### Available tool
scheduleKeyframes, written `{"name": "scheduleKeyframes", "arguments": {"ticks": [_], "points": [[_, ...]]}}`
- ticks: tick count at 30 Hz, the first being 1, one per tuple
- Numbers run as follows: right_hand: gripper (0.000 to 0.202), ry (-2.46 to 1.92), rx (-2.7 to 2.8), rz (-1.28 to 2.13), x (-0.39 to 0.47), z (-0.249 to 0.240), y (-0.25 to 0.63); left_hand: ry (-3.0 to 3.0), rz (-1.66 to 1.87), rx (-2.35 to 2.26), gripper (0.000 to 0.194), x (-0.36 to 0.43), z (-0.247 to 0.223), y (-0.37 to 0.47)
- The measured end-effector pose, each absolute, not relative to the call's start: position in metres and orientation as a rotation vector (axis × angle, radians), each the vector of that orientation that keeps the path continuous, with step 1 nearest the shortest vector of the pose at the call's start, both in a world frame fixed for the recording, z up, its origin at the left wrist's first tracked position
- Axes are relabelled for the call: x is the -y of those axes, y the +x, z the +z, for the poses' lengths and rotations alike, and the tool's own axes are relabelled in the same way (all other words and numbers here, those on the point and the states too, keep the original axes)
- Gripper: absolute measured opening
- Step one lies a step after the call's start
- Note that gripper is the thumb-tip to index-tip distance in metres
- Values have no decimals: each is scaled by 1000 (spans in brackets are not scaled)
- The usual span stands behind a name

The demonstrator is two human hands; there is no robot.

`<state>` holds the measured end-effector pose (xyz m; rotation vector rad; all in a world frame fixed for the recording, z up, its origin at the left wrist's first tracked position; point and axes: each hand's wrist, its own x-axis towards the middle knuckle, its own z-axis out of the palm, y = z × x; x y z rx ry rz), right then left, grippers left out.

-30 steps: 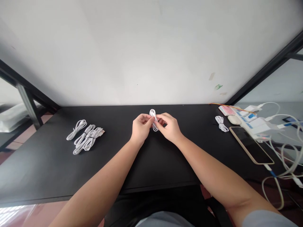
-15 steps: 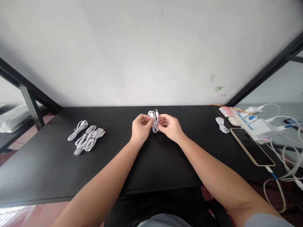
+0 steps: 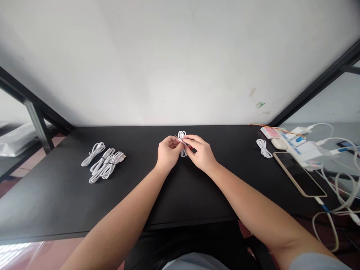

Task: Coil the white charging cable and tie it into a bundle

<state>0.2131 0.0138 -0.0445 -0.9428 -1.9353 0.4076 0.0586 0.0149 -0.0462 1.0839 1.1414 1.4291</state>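
A coiled white USB cable [image 3: 182, 134] is held between both hands above the middle of the black table. My left hand [image 3: 169, 150] pinches the coil from the left, fingers closed on it. From the right, my right hand [image 3: 199, 150] grips the coil's middle, with its fingertips lying across the strands. The loops stick out above and below the fingers. Part of the cable is covered by the fingers, and its plug cannot be made out.
Several coiled white cables [image 3: 105, 165] lie on the table [image 3: 56, 198] at left. Toward the right are another coiled cable [image 3: 263, 148], a phone [image 3: 299, 174], a white mouse [image 3: 279, 144] and a power strip [image 3: 291, 146] with chargers and tangled cords. A wall [image 3: 180, 67] rises behind.
My right hand has moved left, its fingers now across the coil's middle. The USB plug that stood up beside the coil no longer shows. My left hand has barely moved.
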Motion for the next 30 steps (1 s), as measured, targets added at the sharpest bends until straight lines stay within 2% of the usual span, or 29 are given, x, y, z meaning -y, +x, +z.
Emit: {"name": "scheduleKeyframes", "arguments": {"ticks": [4,8,10,15,19,30], "points": [[34,-934,1917,384,-15,-48,213,1063,1432,-1121,28,-13,-44,60],[24,-985,1755,509,-17,-50,210,1076,1439,-1110,27,-12,-43,61],[22,-1027,1629,653,-20,-51,210,1088,1432,-1114,29,-11,-42,61],[49,-1066,1272,1262,-29,-53,213,1107,1386,-1126,35,-10,-40,60],[46,-972,1135,1579,-30,-48,217,1126,1362,-1094,38,-10,-39,57],[41,-900,1278,1371,-29,-41,218,1099,1227,-882,41,-10,-33,49]]}}
